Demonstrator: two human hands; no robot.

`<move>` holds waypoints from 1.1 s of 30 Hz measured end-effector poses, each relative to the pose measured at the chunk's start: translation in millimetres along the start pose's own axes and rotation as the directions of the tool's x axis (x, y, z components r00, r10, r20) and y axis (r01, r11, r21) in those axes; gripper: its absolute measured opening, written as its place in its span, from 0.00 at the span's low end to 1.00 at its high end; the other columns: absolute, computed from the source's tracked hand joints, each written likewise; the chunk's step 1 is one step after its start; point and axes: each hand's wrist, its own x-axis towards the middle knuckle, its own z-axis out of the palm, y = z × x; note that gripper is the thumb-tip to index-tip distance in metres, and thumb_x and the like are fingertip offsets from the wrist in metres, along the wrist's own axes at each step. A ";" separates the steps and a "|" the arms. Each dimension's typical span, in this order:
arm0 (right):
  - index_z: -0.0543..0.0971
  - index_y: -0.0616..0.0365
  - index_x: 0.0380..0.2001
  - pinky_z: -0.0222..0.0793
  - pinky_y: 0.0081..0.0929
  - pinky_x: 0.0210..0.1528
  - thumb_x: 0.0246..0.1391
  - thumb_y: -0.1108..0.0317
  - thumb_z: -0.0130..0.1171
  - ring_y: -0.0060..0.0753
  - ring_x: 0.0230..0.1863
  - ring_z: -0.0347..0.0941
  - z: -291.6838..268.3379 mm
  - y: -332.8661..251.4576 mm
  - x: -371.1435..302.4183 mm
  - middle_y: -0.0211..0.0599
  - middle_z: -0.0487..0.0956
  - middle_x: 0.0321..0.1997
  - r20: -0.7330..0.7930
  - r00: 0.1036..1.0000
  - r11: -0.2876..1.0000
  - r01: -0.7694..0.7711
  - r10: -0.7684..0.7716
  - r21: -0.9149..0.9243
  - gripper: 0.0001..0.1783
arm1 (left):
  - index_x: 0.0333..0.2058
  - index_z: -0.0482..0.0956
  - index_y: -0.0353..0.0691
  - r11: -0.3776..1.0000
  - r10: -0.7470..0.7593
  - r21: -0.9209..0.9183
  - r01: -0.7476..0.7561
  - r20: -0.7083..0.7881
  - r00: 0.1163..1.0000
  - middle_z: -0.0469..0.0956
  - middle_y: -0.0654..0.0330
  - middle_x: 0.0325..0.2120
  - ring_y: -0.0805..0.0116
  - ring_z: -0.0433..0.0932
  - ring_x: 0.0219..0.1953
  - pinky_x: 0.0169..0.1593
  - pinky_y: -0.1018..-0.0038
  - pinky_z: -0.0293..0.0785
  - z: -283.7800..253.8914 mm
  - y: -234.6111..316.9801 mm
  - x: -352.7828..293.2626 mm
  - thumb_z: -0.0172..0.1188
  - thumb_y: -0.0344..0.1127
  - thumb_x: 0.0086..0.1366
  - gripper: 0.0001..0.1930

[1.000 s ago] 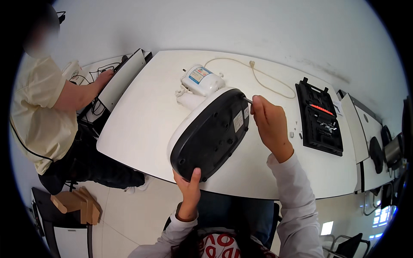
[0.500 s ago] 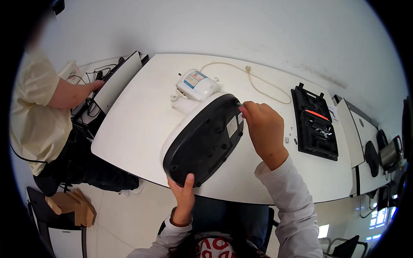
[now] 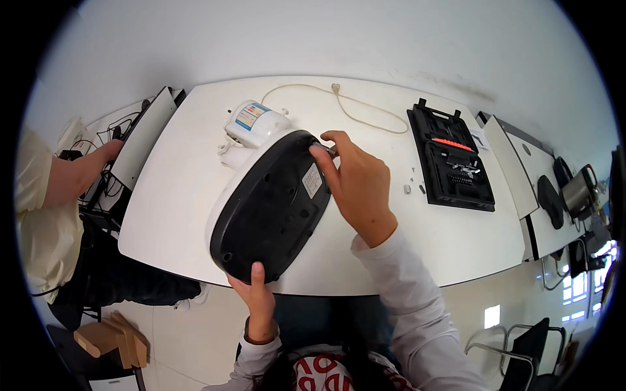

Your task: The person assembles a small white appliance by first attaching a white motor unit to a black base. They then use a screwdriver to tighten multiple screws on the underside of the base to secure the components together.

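Note:
A white electric fan body lies on the table, with its oval base tipped up so the black underside [image 3: 270, 205] shows. Its motor housing [image 3: 257, 122] carries a blue-and-white label, and a short shaft sticks out of it. My left hand [image 3: 255, 300] grips the base's near end, thumb on the black underside and fingers hidden beneath. At the base's far end, my right hand [image 3: 355, 186] pinches a small metal tool [image 3: 332, 151] against the rim. Most of that tool is hidden by the fingers.
An open black tool case [image 3: 453, 159] with bits and an orange-red strip lies at right. Small loose metal parts [image 3: 407, 189] are beside it. A beige power cord [image 3: 372, 112] curves behind the fan. At left another person's arm [image 3: 88, 166] reaches among cables.
The view has shifted, so the table and its things appear farther left and slightly higher. My right hand's fingers have changed pose, with the index finger now raised and bent over the tool.

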 end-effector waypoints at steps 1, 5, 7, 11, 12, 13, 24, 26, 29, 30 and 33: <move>0.73 0.56 0.22 0.60 0.27 0.16 0.56 0.58 0.52 0.35 0.13 0.67 1.2 -3.3 -1.1 0.32 0.71 0.13 0.012 0.997 0.997 -0.082 0.082 0.010 0.14 | 0.56 0.57 0.34 1.000 -0.001 0.003 0.001 -0.007 1.000 0.64 0.54 0.52 0.63 0.65 0.53 0.57 0.70 0.58 -0.3 -0.6 -0.3 0.59 0.41 0.57 0.33; 0.67 0.57 0.15 0.58 0.33 0.17 0.59 0.58 0.47 0.45 0.13 0.63 9.8 -5.0 -3.1 0.41 0.66 0.09 0.038 0.983 0.978 -0.172 0.178 -0.121 0.21 | 0.57 0.56 0.34 1.000 -0.016 -0.018 0.016 0.004 1.000 0.64 0.54 0.53 0.63 0.64 0.54 0.58 0.69 0.58 -1.7 -0.6 -0.5 0.58 0.41 0.58 0.32; 0.68 0.57 0.15 0.58 0.33 0.17 0.58 0.58 0.48 0.44 0.13 0.64 12.2 -9.5 -1.4 0.39 0.67 0.09 0.040 0.980 0.972 -0.188 0.195 -0.138 0.20 | 0.57 0.56 0.34 0.999 -0.019 -0.032 0.019 0.001 1.000 0.63 0.54 0.53 0.63 0.64 0.54 0.58 0.69 0.57 -0.8 -2.2 -1.3 0.58 0.40 0.58 0.32; 0.70 0.55 0.17 0.59 0.33 0.17 0.57 0.59 0.49 0.40 0.12 0.65 14.2 -6.0 -1.1 0.35 0.68 0.09 0.040 0.984 0.981 -0.169 0.173 -0.095 0.18 | 0.57 0.56 0.34 0.996 -0.041 -0.077 0.040 -0.009 0.999 0.63 0.54 0.54 0.63 0.64 0.55 0.59 0.70 0.57 2.3 2.9 -2.9 0.58 0.39 0.59 0.32; 0.70 0.56 0.18 0.60 0.32 0.18 0.57 0.60 0.50 0.39 0.12 0.66 13.3 -5.8 0.2 0.34 0.68 0.09 0.063 0.983 0.983 -0.164 0.169 -0.078 0.17 | 0.57 0.55 0.34 0.996 -0.040 -0.077 0.039 -0.009 0.999 0.63 0.54 0.54 0.63 0.64 0.55 0.59 0.70 0.57 1.8 2.4 -1.7 0.58 0.39 0.59 0.32; 0.71 0.56 0.18 0.60 0.32 0.18 0.56 0.61 0.51 0.38 0.13 0.66 10.8 -5.2 1.9 0.32 0.69 0.09 0.086 0.982 0.985 -0.161 0.166 -0.061 0.15 | 0.58 0.55 0.34 0.996 -0.039 -0.077 0.038 -0.009 0.999 0.63 0.54 0.54 0.63 0.64 0.55 0.59 0.70 0.57 0.9 2.1 -1.4 0.58 0.39 0.59 0.32; 0.73 0.54 0.23 0.61 0.29 0.21 0.50 0.63 0.58 0.34 0.16 0.66 -3.1 19.3 7.8 0.31 0.73 0.17 0.002 0.973 0.973 0.230 -0.230 -0.001 0.09 | 0.56 0.58 0.32 0.997 -0.039 -0.074 0.035 -0.055 0.998 0.65 0.53 0.52 0.62 0.65 0.53 0.57 0.69 0.58 5.5 1.7 -0.8 0.61 0.41 0.56 0.34; 0.73 0.55 0.22 0.62 0.29 0.21 0.51 0.61 0.57 0.35 0.16 0.67 -3.7 13.0 4.4 0.32 0.73 0.17 -0.016 0.994 0.989 0.113 -0.112 0.093 0.11 | 0.56 0.58 0.32 0.997 -0.032 -0.073 0.028 -0.052 0.998 0.65 0.53 0.52 0.62 0.65 0.53 0.57 0.69 0.58 6.4 0.4 0.0 0.62 0.42 0.55 0.34; 0.73 0.56 0.22 0.62 0.28 0.20 0.54 0.59 0.54 0.35 0.14 0.67 -5.4 5.0 3.5 0.34 0.73 0.15 0.234 0.961 0.988 -0.127 0.146 -0.092 0.14 | 0.56 0.57 0.33 0.999 -0.016 -0.045 0.015 -0.025 1.000 0.64 0.54 0.53 0.63 0.65 0.54 0.58 0.69 0.57 -3.0 0.6 0.4 0.61 0.42 0.56 0.34; 0.72 0.56 0.21 0.62 0.29 0.20 0.55 0.59 0.53 0.37 0.15 0.68 -2.6 7.4 3.0 0.35 0.72 0.14 0.224 0.965 0.989 -0.114 0.133 -0.093 0.14 | 0.55 0.58 0.32 0.999 -0.020 -0.040 0.018 -0.047 0.999 0.65 0.53 0.51 0.62 0.65 0.52 0.57 0.69 0.58 1.3 1.9 1.4 0.62 0.43 0.55 0.34; 0.69 0.56 0.19 0.63 0.32 0.19 0.56 0.59 0.52 0.41 0.16 0.69 6.8 14.0 2.4 0.36 0.71 0.12 0.185 0.978 0.994 -0.090 0.100 -0.057 0.15 | 0.54 0.59 0.30 1.000 -0.012 -0.009 0.012 -0.066 0.998 0.66 0.52 0.50 0.62 0.66 0.51 0.56 0.70 0.59 5.3 0.0 0.0 0.62 0.45 0.54 0.35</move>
